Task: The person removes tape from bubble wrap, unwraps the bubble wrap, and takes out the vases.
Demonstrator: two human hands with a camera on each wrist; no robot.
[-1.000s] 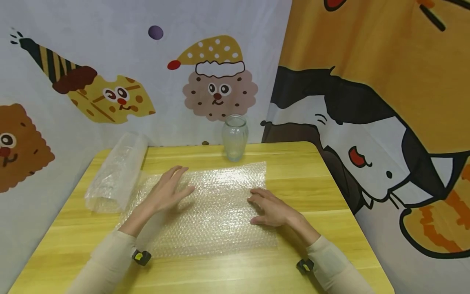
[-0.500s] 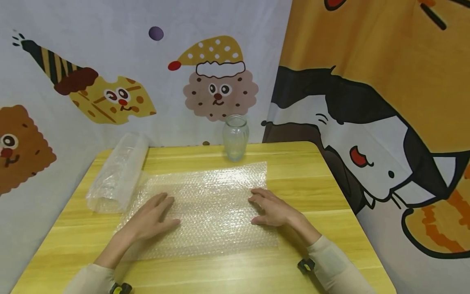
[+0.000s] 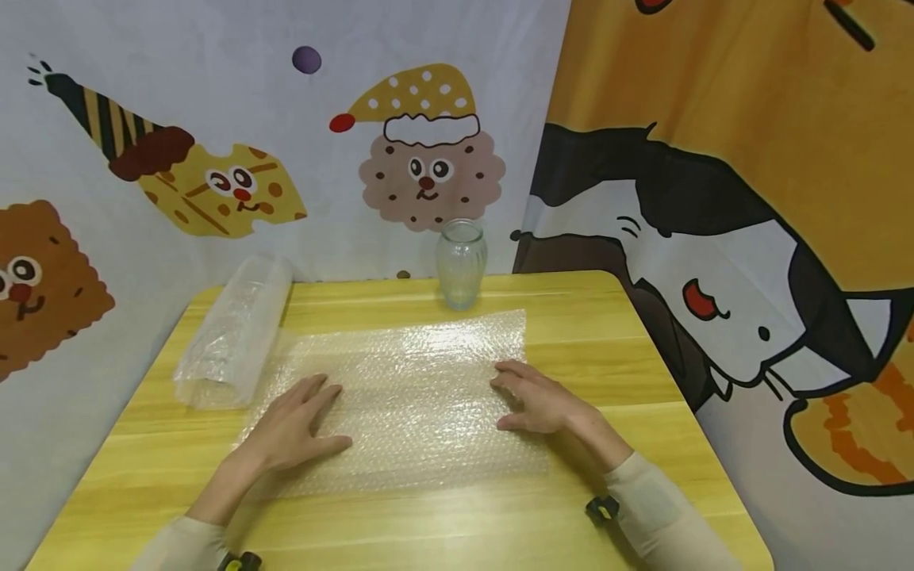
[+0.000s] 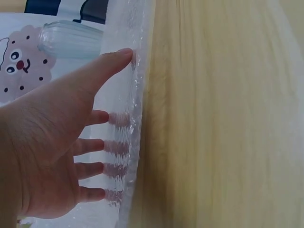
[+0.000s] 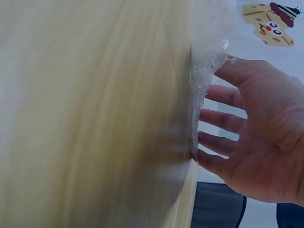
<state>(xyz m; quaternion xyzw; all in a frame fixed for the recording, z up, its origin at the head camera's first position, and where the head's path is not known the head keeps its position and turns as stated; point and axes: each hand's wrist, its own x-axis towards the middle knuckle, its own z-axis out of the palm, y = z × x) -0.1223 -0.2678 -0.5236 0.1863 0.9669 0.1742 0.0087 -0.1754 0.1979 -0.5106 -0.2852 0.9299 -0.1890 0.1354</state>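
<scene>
A sheet of clear bubble wrap lies flat on the wooden table. My left hand rests its fingertips on the sheet's left part, fingers spread and fairly straight. In the left wrist view, the fingertips of that hand meet the shiny plastic. Over the sheet's right edge lies my right hand, its spread fingers touching the wrap; the right wrist view shows the fingertips at the bubbly surface. Nothing is gripped by either hand. Behind the sheet stands an upright clear glass vase.
At the table's back left lies a rolled bundle of clear plastic wrap, beside the sheet's left end. The yellow wood-grain table stands against a printed cartoon curtain on the back and right sides.
My left hand has come back toward me and to the left, from above the sheet down to its left part. My right hand has stayed at the right edge.
</scene>
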